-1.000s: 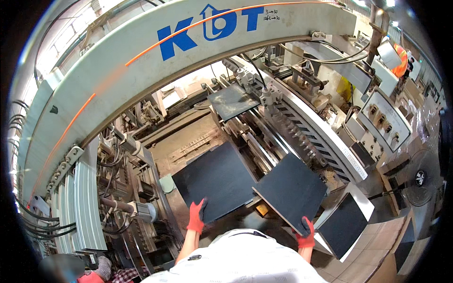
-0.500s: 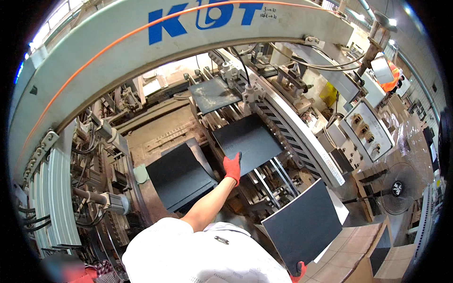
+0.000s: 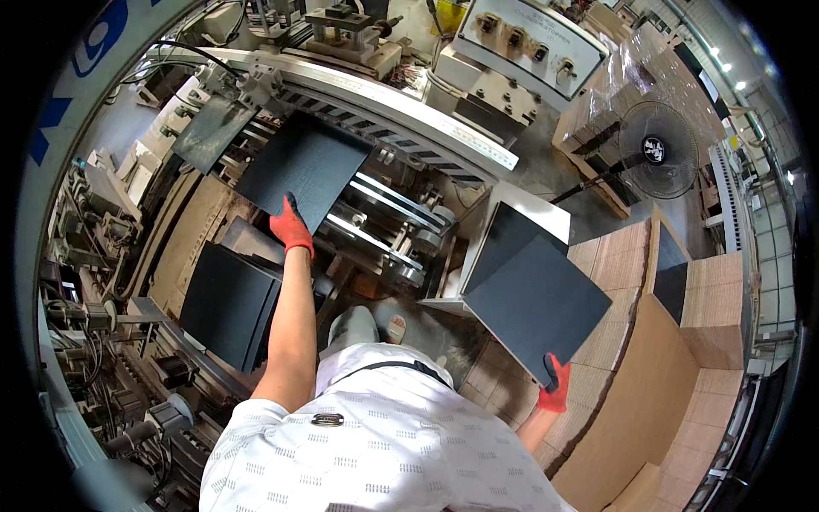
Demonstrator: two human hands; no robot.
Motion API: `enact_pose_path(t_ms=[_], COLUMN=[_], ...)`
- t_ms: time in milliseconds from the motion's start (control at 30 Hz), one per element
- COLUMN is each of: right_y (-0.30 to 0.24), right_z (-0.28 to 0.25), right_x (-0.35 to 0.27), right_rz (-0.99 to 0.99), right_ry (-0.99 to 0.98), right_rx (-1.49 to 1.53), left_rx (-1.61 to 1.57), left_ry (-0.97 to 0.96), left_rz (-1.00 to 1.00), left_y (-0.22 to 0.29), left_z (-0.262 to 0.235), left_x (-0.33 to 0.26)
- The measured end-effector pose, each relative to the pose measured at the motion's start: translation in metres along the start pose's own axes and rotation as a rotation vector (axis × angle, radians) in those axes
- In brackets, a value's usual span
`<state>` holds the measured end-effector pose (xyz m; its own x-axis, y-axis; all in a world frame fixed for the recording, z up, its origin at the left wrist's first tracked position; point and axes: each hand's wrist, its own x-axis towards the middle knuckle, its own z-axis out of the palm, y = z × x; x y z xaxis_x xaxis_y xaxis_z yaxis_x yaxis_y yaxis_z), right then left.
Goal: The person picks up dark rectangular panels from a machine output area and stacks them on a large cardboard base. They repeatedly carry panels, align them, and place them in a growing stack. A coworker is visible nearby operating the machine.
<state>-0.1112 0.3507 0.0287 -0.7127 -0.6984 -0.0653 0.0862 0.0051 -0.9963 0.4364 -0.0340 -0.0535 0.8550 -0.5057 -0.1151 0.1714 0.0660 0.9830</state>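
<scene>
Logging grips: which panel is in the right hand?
The nearer panel at right, lower corner in the right hand; the left hand touches another panel on rails.

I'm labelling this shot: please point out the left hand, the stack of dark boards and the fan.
Left hand (image 3: pixel 293 229), head view: its gloved back.
Stack of dark boards (image 3: pixel 225 305), head view: top board's face.
Fan (image 3: pixel 654 150), head view: its central hub.

Pale machine beam (image 3: pixel 75 101), cut off at upper left; rear dark panel (image 3: pixel 512 232), partly hidden behind the held panel (image 3: pixel 542 299); lower-left patch (image 3: pixel 111 485), blurred.
</scene>
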Motion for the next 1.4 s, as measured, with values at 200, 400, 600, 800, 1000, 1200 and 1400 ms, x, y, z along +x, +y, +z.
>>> enact_pose_path(t_ms=[200,400,600,800,1000,1200,1400], right_y=[0.001,0.023,0.021,0.016,0.021,0.033,0.018], right_z=[-0.004,0.004,0.035,0.042,0.180,0.334,0.473], right_x=[0.061,0.124,0.128,0.111,0.078,0.005,-0.079], right_rz=[0.271,0.036,-0.012,-0.232,-0.260,-0.011,0.395], right_ry=[-0.200,-0.234,-0.358,-0.201,-0.548,-1.025,-1.125], right_rx=[-0.107,-0.679,-0.843,-1.250,-0.779,-0.356,-0.218], left_rx=[0.126,0.172,0.383,0.117,0.407,0.821,1.197], left_ry=[0.082,0.097,0.101,0.016,-0.422,0.136,0.672], left_rz=[0.028,0.066,-0.088,-0.006,0.024,0.423,0.156], left_y=[-0.006,0.004,0.014,0.012,0.019,0.080,0.044], left_z=[0.004,0.004,-0.013,-0.001,-0.089,-0.256,-0.378], left_x=[0.007,-0.002,-0.021,-0.004,-0.003,-0.038,-0.028])
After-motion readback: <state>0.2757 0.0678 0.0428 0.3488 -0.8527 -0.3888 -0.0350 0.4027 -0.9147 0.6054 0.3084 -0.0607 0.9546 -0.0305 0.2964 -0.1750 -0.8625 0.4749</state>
